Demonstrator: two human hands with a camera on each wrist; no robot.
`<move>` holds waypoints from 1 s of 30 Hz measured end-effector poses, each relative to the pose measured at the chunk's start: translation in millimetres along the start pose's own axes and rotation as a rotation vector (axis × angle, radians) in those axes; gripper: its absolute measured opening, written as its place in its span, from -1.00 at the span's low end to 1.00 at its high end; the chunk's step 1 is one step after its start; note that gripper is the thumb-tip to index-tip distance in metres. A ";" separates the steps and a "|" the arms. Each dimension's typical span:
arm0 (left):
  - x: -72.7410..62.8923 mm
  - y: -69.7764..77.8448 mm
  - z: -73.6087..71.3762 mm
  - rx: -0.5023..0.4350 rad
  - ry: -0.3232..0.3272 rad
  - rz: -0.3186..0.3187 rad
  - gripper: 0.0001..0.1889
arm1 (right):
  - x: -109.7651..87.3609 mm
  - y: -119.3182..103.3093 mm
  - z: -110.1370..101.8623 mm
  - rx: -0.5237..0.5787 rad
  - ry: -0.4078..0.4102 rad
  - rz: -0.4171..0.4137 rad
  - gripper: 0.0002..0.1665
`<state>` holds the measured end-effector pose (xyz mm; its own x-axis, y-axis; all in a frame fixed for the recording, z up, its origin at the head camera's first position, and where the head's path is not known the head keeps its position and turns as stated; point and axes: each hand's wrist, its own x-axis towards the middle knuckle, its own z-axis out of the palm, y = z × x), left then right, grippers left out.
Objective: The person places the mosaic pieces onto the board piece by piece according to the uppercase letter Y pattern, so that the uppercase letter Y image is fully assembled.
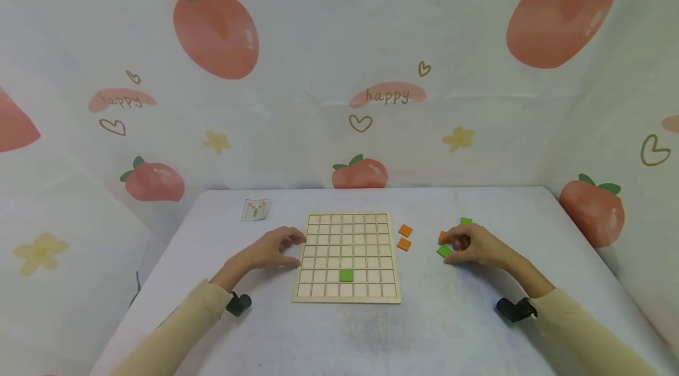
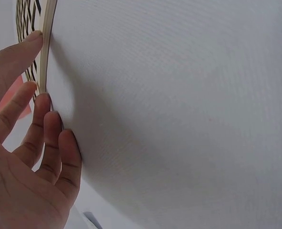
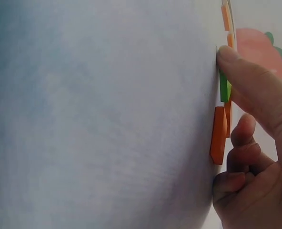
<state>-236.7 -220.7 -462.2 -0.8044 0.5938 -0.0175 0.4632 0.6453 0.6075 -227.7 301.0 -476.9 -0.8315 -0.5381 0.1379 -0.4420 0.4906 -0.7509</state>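
Note:
A pale wooden grid board (image 1: 347,300) lies on the table with one green tile (image 1: 346,275) in a low middle cell. My left hand (image 1: 273,248) rests at the board's left edge, its thumb and fingertips against the rim (image 2: 46,57) and apart from each other. Over a small group of tiles on the right is my right hand (image 1: 480,245). Its thumb is beside a green tile (image 1: 444,252) and its forefinger is by an orange tile (image 1: 442,237). Another orange tile (image 3: 218,136) shows below the thumb in the right wrist view, partly hidden from the head.
Two orange tiles, one farther (image 1: 405,230) and one nearer (image 1: 404,244), lie just right of the board. Another green tile (image 1: 466,220) is behind my right hand. A small paper with a grid pattern (image 1: 256,210) lies at the back left. A printed cloth (image 1: 297,128) hangs behind the table.

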 end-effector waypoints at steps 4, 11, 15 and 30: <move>0.1 -0.1 0.4 -0.007 -0.001 0.002 -0.46 | -0.2 -0.8 -0.3 0.007 -0.020 0.013 -0.63; 0.6 -0.4 0.3 -0.001 -0.002 0.005 -0.47 | 0.6 -3.4 -0.8 0.026 -0.037 0.048 -0.70; 0.5 1.0 -0.5 -0.006 -0.003 0.008 -0.48 | 1.4 -5.0 -1.1 0.024 -0.034 0.068 -0.72; 0.6 -1.3 -0.2 0.000 -0.002 0.019 -0.49 | 4.8 -2.9 0.7 -0.033 0.020 0.010 -0.75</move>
<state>-237.8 -221.3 -462.8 -0.7946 0.6071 -0.0080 0.4784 0.6342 0.6074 -230.2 296.6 -474.5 -0.8421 -0.5198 0.1436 -0.4445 0.5182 -0.7307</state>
